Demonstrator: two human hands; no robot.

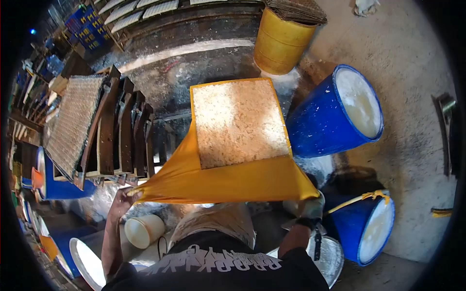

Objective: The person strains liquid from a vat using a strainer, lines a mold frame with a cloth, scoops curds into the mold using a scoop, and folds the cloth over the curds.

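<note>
A yellow cloth (218,186) is stretched between my two hands, in front of a square slab (240,123) with a pale, mottled surface and a yellow edge. My left hand (129,195) is closed on the cloth's left corner. At the cloth's right corner is my right hand (310,206), dark and partly hidden, with its fingers hard to make out. The cloth runs up along the slab's left side and narrows toward each corner.
Right of the slab stands a blue barrel (315,116), with another blue barrel (357,228) nearer. A yellow barrel (281,41) is behind. Stacked wooden frames (109,131) stand at left. A cream bucket (144,231) is near my left arm.
</note>
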